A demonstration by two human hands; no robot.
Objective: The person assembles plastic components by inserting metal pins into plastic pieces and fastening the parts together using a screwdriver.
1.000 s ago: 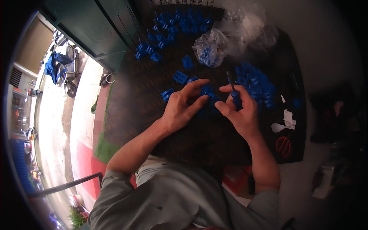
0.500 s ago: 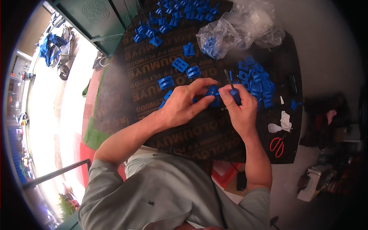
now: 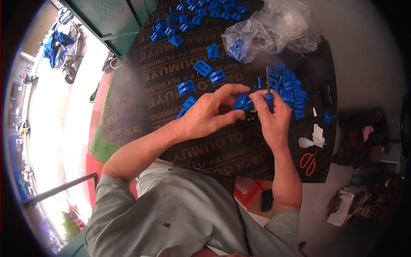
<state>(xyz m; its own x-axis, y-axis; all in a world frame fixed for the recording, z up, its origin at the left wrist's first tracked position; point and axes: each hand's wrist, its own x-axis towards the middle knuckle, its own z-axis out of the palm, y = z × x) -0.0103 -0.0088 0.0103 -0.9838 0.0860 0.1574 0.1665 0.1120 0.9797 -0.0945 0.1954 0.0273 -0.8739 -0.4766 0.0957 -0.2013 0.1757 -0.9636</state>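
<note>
A small blue plastic part (image 3: 241, 103) is pinched between the thumb and fingers of my left hand (image 3: 209, 112), just above the table. My right hand (image 3: 275, 118) is closed round the blue handle of a screwdriver (image 3: 269, 99), whose dark shaft points away from me, clear of the part. The right thumb and fingertip come close to the part's right side; whether they grip a small piece there I cannot tell. Tiny light rings (image 3: 251, 119) lie on the table below, between the hands. Several similar blue parts (image 3: 186, 88) lie beyond my left hand.
A heap of blue pieces (image 3: 291, 88) lies right of the screwdriver. Farther back are a clear plastic bag (image 3: 257, 34) and blue parts (image 3: 184, 25), some with dark springs. Red-handled scissors (image 3: 307, 164), a white scrap (image 3: 318, 136) and a black pen-like object (image 3: 328, 94) lie along the right side.
The screwdriver has swung more upright, and my right hand has shifted slightly right. The blue part in my left hand has turned and shows more. The gap between the hands has widened a little.
</note>
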